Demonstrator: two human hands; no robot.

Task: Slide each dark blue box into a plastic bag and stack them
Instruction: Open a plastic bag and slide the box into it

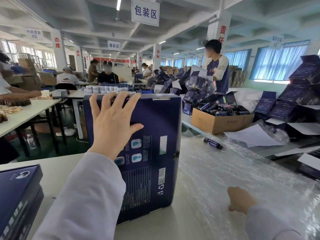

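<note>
A large dark blue box stands upright on its lower edge on the white table, printed back face toward me. My left hand grips its top left edge, fingers spread over the rim and thumb on the face. My right hand rests on a spread of clear plastic bags to the right of the box, fingers curled under, what they hold hidden. A stack of dark blue boxes lies at the near left corner.
A small dark tube lies on the plastic. Behind it stands a cardboard carton full of tubes, with white sheets and piles of folded dark boxes at right. A person stands beyond; other workers sit at tables left.
</note>
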